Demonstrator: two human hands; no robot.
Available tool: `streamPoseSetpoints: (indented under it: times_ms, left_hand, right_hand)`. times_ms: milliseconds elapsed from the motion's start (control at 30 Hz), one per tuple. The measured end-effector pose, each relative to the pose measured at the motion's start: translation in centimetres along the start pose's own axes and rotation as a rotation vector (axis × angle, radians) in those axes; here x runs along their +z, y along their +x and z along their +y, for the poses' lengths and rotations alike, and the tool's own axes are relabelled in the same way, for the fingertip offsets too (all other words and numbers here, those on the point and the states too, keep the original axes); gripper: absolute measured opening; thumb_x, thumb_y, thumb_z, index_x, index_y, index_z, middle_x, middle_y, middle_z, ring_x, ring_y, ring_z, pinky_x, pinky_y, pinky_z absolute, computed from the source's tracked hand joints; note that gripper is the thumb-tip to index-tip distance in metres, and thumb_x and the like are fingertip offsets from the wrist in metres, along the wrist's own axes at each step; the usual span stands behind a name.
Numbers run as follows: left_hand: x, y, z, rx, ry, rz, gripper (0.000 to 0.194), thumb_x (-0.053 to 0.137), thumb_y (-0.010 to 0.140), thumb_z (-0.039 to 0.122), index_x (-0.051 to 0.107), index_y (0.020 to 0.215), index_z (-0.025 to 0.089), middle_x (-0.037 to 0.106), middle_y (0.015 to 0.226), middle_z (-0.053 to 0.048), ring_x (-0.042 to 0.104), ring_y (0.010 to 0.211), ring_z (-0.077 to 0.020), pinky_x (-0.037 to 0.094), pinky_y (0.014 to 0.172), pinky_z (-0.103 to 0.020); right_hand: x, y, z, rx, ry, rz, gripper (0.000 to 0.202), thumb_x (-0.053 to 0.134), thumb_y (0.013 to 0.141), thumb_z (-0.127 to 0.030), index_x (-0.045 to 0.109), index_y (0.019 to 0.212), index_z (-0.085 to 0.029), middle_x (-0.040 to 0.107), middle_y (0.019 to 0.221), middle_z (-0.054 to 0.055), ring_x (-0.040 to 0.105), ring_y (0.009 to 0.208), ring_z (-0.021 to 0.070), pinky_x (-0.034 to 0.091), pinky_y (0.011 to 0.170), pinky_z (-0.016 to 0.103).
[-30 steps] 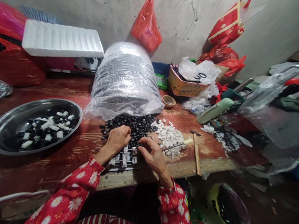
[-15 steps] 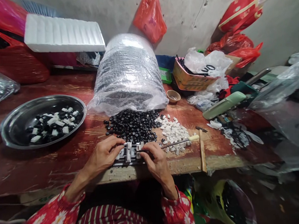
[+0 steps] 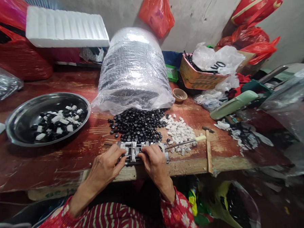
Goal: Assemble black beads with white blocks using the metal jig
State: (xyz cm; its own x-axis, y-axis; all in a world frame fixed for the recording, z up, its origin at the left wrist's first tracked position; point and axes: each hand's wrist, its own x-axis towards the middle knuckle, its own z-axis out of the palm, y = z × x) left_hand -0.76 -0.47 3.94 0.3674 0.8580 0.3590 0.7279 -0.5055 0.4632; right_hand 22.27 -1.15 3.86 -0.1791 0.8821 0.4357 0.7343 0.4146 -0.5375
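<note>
A small metal fixture [image 3: 134,152] with rods and pale crossbars lies at the table's front edge, between my hands. My left hand [image 3: 107,164] is closed at its left end, thumb and fingers pinched together. Curled over the fixture's right part is my right hand [image 3: 154,159], thumb against the fingers. Whatever small piece sits in either pinch is hidden. Just behind lies a heap of round black parts [image 3: 136,125]. Beside it is a pile of small white blocks [image 3: 179,131]. A screwdriver with a pale handle [image 3: 200,138] rests across those blocks, its shaft pointing at my right hand.
A steel basin [image 3: 11,135] of black and white pieces stands left. A plastic-wrapped bundle [image 3: 134,67] rises behind the heap. To the right are a hammer [image 3: 209,155], a small brown bowl [image 3: 179,95], a pink box [image 3: 201,78] and a light green object [image 3: 234,104].
The view has shifted slightly, so the table things appear farther right. My right hand has moved a little left along the fixture, showing its right end. My left fingers are more curled.
</note>
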Motion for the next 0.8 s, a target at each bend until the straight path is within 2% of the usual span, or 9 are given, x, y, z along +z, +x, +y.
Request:
streamPoseSetpoints:
  times_ms: [200, 400, 533, 667, 800]
  left_hand:
    - [0.3, 0.3, 0.7, -0.055, 0.132, -0.035, 0.019, 0.052, 0.101, 0.024, 0.069, 0.094, 0.023, 0.058, 0.092, -0.001, 0.06, 0.07, -0.0127, 0.041, 0.064, -0.026]
    - [0.5, 0.1, 0.6, -0.051, 0.101, -0.04, 0.021, 0.05, 0.103, 0.026, 0.068, 0.093, 0.023, 0.056, 0.091, -0.001, 0.059, 0.069, -0.0117, 0.04, 0.065, -0.026]
    - [0.4, 0.2, 0.5, -0.074, 0.068, -0.039, 0.022, 0.05, 0.104, 0.027, 0.068, 0.093, 0.022, 0.056, 0.091, -0.001, 0.06, 0.07, -0.0122, 0.041, 0.065, -0.026]
    - [0.1, 0.3, 0.3, -0.11, -0.042, -0.032, 0.021, 0.054, 0.103, 0.032, 0.071, 0.095, 0.024, 0.061, 0.091, -0.001, 0.063, 0.073, -0.0129, 0.045, 0.069, -0.025]
    - [0.0, 0.4, -0.4, -0.13, -0.198, 0.015, 0.019, 0.061, 0.102, 0.038, 0.073, 0.11, 0.026, 0.069, 0.099, -0.001, 0.067, 0.083, -0.0142, 0.049, 0.077, -0.025]
  right_hand:
    - [1.0, -0.6, -0.6, -0.009, -0.238, 0.053, 0.025, 0.049, 0.112, -0.029, 0.063, 0.092, -0.023, 0.063, 0.084, 0.006, 0.056, 0.082, 0.0242, 0.039, 0.072, 0.035]
    - [2.0, -1.2, -0.9, -0.008, -0.313, 0.122, 0.025, 0.052, 0.109, -0.029, 0.062, 0.087, -0.024, 0.063, 0.083, 0.007, 0.052, 0.081, 0.0251, 0.035, 0.072, 0.037]
    - [2.1, -1.2, -0.7, -0.021, -0.335, 0.101, 0.028, 0.049, 0.11, -0.029, 0.062, 0.086, -0.024, 0.062, 0.083, 0.006, 0.051, 0.08, 0.0251, 0.033, 0.072, 0.038]
    - [1.6, -1.3, -0.4, -0.022, -0.326, 0.046, 0.027, 0.05, 0.112, -0.035, 0.065, 0.093, -0.024, 0.062, 0.086, 0.006, 0.051, 0.081, 0.0243, 0.032, 0.07, 0.036]
    - [0.4, -1.3, -0.3, -0.007, -0.235, -0.044, 0.02, 0.054, 0.111, -0.033, 0.068, 0.1, -0.023, 0.063, 0.091, 0.006, 0.055, 0.084, 0.0232, 0.036, 0.071, 0.034]
